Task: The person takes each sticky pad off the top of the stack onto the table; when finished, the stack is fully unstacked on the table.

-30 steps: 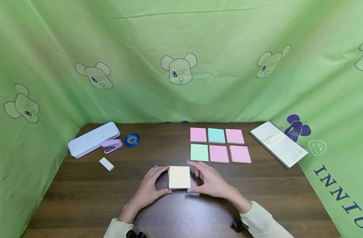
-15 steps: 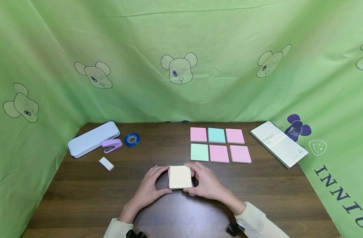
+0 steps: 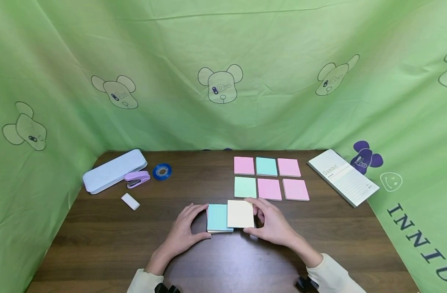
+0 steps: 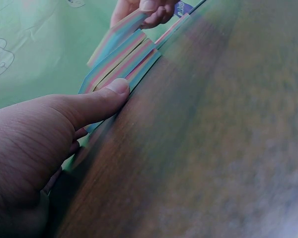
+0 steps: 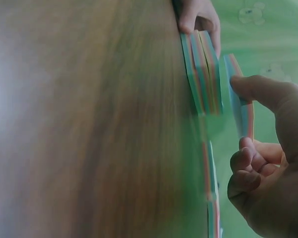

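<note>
My left hand [image 3: 185, 228] grips a stack of sticky note pads [image 3: 217, 218] by its left side, thumb on the near edge and fingers at the far edge. Teal shows on top of that stack. My right hand [image 3: 272, 223] pinches a cream-topped sticky note pad [image 3: 240, 213] between thumb and fingers at its right side. In the right wrist view, the pinched pad [image 5: 246, 116] is raised off the stack [image 5: 201, 74], a gap between them, with layered coloured edges. The head view has it overlapping the stack's right part.
Behind my right hand, pink, teal and mint sticky note pads [image 3: 269, 189] lie in two rows. A notepad [image 3: 342, 177] lies at the right. To the left are a pale blue case [image 3: 115, 171], a purple stapler [image 3: 137, 179], blue tape [image 3: 162, 172] and a white eraser [image 3: 130, 201].
My right hand closed in on the stack, took the cream-topped pad and moved it up and to the right, uncovering the teal top. My left hand stayed at the stack.
</note>
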`<state>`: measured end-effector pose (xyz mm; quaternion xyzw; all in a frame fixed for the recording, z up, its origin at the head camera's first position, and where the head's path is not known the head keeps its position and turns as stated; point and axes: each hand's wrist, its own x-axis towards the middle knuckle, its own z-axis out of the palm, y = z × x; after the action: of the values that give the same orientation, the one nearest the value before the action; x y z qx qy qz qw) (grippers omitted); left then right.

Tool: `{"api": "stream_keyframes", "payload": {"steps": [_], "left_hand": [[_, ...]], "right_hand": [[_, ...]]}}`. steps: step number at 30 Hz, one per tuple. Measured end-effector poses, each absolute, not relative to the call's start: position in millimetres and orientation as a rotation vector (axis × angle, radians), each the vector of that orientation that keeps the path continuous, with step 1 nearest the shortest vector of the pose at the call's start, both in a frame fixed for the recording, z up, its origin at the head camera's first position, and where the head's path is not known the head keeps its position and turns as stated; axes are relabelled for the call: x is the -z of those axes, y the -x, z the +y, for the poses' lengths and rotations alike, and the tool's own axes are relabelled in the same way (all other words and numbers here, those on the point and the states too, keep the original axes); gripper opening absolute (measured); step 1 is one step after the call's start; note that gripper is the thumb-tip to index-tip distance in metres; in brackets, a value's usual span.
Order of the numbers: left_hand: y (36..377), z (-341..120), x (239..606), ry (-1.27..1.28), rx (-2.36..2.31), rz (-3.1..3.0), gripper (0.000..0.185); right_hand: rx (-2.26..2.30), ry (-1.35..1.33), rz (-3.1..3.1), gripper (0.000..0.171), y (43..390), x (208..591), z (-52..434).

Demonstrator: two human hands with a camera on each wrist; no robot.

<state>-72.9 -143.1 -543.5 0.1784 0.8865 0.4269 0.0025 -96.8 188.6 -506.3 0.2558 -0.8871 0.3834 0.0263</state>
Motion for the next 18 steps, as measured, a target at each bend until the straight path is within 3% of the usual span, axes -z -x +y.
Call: {"api": "stream_keyframes", "payload": {"steps": [18], "left_hand": [[73, -145, 542, -0.526, -1.34, 2.75, 0.088]], "right_hand": [[-0.902, -0.726, -2.904, 0.081, 96, 516, 209]]}}
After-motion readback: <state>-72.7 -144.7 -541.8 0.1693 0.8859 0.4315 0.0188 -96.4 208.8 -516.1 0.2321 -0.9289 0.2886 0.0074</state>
